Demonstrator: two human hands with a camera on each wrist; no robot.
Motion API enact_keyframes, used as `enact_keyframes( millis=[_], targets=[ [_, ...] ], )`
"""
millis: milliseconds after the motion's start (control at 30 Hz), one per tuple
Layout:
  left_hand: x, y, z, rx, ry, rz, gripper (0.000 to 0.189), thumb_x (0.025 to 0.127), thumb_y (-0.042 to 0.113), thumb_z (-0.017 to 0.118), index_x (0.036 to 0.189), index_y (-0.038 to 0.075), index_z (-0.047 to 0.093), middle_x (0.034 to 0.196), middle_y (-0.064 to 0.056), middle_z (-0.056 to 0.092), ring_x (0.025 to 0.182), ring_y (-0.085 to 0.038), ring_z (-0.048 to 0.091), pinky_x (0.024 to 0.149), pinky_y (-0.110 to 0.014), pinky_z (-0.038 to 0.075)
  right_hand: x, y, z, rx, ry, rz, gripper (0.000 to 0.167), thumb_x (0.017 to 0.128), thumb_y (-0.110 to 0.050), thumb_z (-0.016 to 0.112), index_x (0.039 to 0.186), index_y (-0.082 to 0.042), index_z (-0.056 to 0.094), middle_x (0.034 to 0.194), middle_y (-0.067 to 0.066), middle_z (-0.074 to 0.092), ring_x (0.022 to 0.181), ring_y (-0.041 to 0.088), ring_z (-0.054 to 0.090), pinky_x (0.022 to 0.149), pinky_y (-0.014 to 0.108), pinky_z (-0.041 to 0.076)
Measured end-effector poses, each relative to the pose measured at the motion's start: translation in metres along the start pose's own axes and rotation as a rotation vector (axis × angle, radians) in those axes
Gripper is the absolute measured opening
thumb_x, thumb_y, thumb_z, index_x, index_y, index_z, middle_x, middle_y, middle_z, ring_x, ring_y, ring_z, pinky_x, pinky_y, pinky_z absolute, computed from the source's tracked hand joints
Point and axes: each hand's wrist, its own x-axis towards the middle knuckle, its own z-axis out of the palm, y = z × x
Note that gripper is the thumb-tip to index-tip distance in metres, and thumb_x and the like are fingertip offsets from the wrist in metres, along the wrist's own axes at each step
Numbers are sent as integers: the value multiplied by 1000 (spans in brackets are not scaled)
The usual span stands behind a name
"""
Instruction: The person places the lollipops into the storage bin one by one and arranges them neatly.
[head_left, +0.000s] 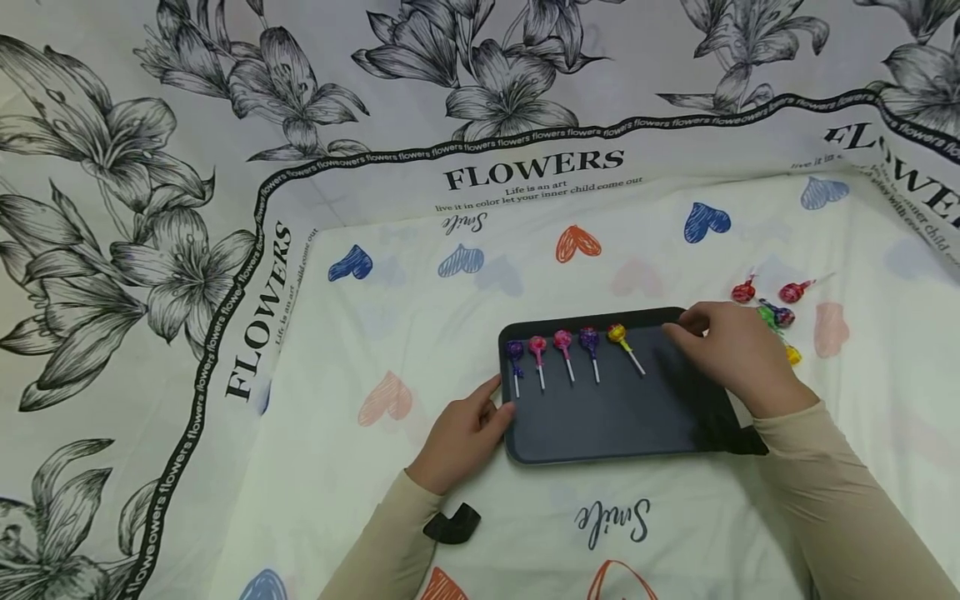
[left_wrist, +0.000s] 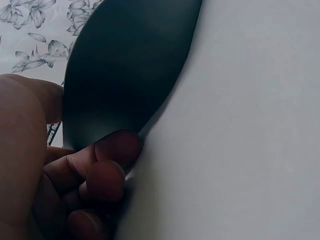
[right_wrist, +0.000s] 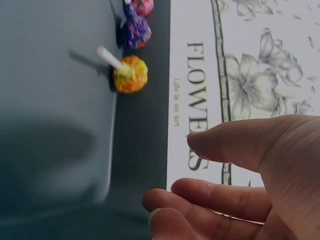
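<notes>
My left hand [head_left: 461, 433] grips the left edge of a dark grey tray [head_left: 600, 425]. In the left wrist view, the fingers [left_wrist: 116, 146] curl at the tray's side [left_wrist: 130, 65]. Over the tray's far right corner hovers my right hand [head_left: 738, 354], its thumb and fingers apart with nothing between them, as the right wrist view shows. Several wrapped lollipops stand in a row along the tray's far side, sticks toward me: a purple one [head_left: 514, 350] at the left end, pink ones [head_left: 537, 345], another purple one [head_left: 589, 338] and a yellow one [head_left: 617, 334], which leans slightly.
Beyond the right hand, loose lollipops lie on the cloth: red ones [head_left: 743, 290], a dark purple one [head_left: 784, 317] and a yellow one [head_left: 792, 356], partly hidden by the hand. A white tablecloth [head_left: 390, 475] with hearts and flower prints lies beneath everything.
</notes>
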Motion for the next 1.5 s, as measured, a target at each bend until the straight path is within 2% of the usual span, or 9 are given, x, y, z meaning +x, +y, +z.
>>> enact_keyframes(
  millis=[200, 433, 600, 700, 867, 1100, 1333, 1500],
  targets=[
    [0, 0, 1, -6, 3, -3, 55, 109, 40, 59, 153, 8, 54, 69, 13, 52, 56, -5, 45, 58, -26, 39, -4, 12, -9, 7, 32, -12, 49, 103, -45, 64, 115, 1, 76, 110, 22, 75, 96, 39, 67, 69, 49, 52],
    [0, 1, 1, -8, 5, -1, 54, 109, 39, 58, 153, 8, 54, 69, 13, 53, 56, -5, 45, 58, -26, 38, -8, 27, -19, 18, 80, -14, 49, 102, -44, 64, 112, 2, 77, 105, 25, 74, 84, 35, 66, 59, 36, 45],
    [1, 3, 0, -3, 4, -4, 54, 109, 38, 58, 153, 7, 54, 69, 13, 53, 56, -5, 45, 58, -26, 39, -10, 43, -24, 22, 97, 8, 48, 102, -43, 65, 113, 2, 76, 106, 28, 74, 87, 38, 69, 62, 36, 45],
    [1, 4, -1, 0, 6, 2, 54, 109, 38, 59, 152, 6, 55, 70, 13, 53, 57, -4, 45, 59, -26, 39, -12, 54, -27, 13, 107, 38, 47, 102, -42, 65, 114, 2, 75, 108, 29, 73, 93, 42, 66, 62, 37, 44],
    [2, 5, -2, -3, 5, -1, 53, 108, 36, 60, 152, 7, 55, 69, 12, 52, 57, -4, 45, 59, -26, 39, -13, 69, -32, -9, 91, 89, 45, 102, -39, 65, 116, 3, 74, 116, 33, 69, 103, 48, 59, 64, 40, 42],
    [2, 3, -1, -9, 8, -3, 53, 108, 36, 60, 152, 6, 55, 70, 13, 53, 57, -4, 45, 60, -26, 40, -12, 81, -32, -28, 56, 164, 48, 100, -37, 67, 124, 5, 68, 118, 34, 65, 100, 45, 59, 61, 41, 42],
    [1, 2, -2, -22, 12, -6, 54, 108, 37, 61, 152, 7, 55, 70, 13, 54, 57, -4, 45, 60, -25, 40, -9, 85, -25, -49, 13, 191, 48, 95, -32, 75, 122, 6, 68, 107, 28, 70, 90, 38, 62, 57, 40, 42],
    [-1, 2, -1, -25, 2, -7, 54, 108, 39, 60, 152, 7, 55, 70, 13, 54, 57, -4, 46, 60, -26, 41, -9, 85, -23, -64, 9, 185, 44, 94, -28, 76, 120, 7, 68, 102, 27, 71, 87, 38, 62, 56, 41, 42]
  ],
)
